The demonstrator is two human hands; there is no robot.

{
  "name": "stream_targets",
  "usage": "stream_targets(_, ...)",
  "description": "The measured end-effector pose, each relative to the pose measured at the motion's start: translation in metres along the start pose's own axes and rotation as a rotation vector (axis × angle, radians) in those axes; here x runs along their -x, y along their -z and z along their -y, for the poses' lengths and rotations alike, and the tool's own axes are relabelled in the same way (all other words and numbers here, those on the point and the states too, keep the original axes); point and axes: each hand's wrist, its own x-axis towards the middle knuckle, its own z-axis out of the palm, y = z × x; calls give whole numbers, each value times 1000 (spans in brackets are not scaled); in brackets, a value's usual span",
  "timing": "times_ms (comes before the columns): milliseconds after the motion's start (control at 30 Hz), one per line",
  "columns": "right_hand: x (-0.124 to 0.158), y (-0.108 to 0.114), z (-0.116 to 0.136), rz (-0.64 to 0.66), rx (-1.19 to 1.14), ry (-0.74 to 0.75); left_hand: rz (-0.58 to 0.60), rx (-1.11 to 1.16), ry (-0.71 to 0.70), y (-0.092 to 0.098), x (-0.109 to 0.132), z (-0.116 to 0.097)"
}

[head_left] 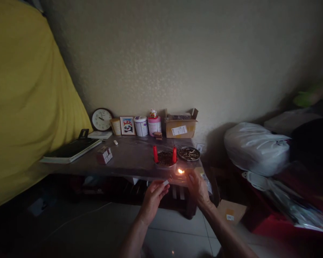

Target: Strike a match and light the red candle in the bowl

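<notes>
My left hand [154, 196] is closed around a small matchbox [166, 182], whose pale end sticks out past the fingers. In a pinch, my right hand [196, 184] holds a lit match; its flame [181, 171] burns just left of the fingertips, and the stick itself is hard to make out. Beyond the hands, two red candles, one on the left [155, 154] and one on the right [174, 154], stand upright in a round dish [165, 166] of dark grains. No flame shows on either candle. Beside it, a second round dish [188, 154] holds many pale sticks on dark material.
On the dark table [134, 157] are a stack of small boxes [104, 155] and a black-and-white flat case [71, 151]. A clock [101, 119], a picture frame [127, 125], tins [141, 126] and a cardboard box [180, 128] line the wall. White bags [255, 148] lie right.
</notes>
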Motion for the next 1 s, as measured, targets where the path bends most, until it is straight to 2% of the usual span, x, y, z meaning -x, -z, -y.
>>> stream_targets(100, -1, 9, 5, -45, -85, -82, -4, 10, 10, 1, -1, 1)
stream_targets(267, -6, 28, 18, -128, -395, -319, -3, 22, 7, 0, 1, -1)
stream_targets(400, -9, 37, 16, -149, -534, -425, -3, 21, 5, -2, 2, -2)
stream_targets(567, -7, 39, 6, -165, -657, -469, -10, 13, 14, -1, 1, -2)
stream_targets(767, -8, 37, 6, -175, -783, -525, -42, -25, 32, 0, 0, -2)
stream_targets(1000, -10, 34, 6, -225, -694, -491, -61, -31, 43, 0, 0, -3)
